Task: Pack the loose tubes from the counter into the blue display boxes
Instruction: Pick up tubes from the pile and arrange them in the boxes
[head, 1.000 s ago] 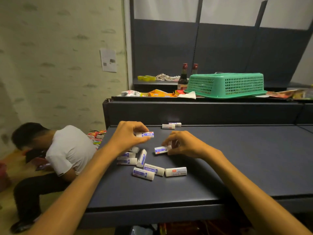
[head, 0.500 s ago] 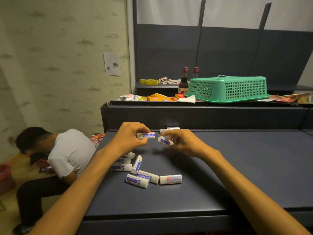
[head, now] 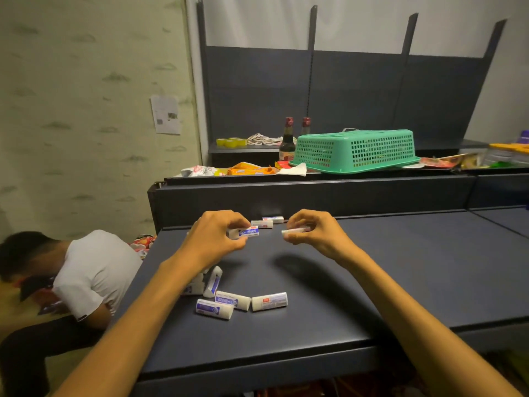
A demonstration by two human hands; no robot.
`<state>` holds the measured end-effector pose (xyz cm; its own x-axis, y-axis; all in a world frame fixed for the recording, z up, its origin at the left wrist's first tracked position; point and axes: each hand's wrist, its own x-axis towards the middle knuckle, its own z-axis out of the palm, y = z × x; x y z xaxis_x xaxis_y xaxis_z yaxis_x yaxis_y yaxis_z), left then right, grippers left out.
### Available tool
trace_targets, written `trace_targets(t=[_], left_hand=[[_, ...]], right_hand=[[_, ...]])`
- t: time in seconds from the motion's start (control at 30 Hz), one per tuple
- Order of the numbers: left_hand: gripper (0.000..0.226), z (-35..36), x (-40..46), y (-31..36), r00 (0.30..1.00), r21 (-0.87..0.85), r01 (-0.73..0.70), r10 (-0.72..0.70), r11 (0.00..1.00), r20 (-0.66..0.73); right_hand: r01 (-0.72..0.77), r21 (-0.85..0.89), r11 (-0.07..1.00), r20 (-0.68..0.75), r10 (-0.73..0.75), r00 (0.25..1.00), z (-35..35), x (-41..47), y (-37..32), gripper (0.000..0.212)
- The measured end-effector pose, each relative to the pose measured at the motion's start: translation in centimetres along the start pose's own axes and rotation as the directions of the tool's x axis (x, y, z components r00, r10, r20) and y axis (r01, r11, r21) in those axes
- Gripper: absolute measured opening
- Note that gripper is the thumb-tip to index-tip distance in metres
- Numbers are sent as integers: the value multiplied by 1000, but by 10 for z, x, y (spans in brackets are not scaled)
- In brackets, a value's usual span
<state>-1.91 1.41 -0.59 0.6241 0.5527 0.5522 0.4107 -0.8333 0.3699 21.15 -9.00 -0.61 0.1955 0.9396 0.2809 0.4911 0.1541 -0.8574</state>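
Fingers (head: 239, 224) pinching one tube (head: 246, 232), other hand (head: 313, 230) likewise, counter (head: 400, 267) edge distant.

The room is dim, lit warmly from overhead. Soft shadows fall on the dark counter (head: 400, 267) beneath both forearms. The wide lens bends the shelf posts (head: 312, 53) outward toward the far edges. The seated person (head: 86, 270) at near left is slightly blurred; small labels are unreadable.

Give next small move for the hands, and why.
Probably bring the two held tubes together into one hand. The left hand pinches a tube, the right hand another, more tubes lie on the counter, and no blue box shows.
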Motion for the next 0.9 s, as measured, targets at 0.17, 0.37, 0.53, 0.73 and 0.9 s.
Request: trace_targets(t=[0.17,0.37,0.53,0.73,0.9], left_hand=[[25,15,8,26,999,-50,-35,36,998,13],[25,43,19,81,995,-74,-78,82,994,49],[24,86,31,154,988,-95,-134,140,986,58],[23,153,47,264,980,-113,-181,189,977,68],[20,212,66,360,958,-100,-271,278,957,70]], right_hand=[[-32,-67,997,-28,30,999,-27,-26,6,21],[52,-251,967,-93,-77,993,-76,-69,20,26],[130,-445,886,-116,-201,973,-144,-123,39,23],[96,-536,839,-178,-223,959,-254,-198,65,23],[44,-547,836,-263,-221,939,-343,-262,85,23]])
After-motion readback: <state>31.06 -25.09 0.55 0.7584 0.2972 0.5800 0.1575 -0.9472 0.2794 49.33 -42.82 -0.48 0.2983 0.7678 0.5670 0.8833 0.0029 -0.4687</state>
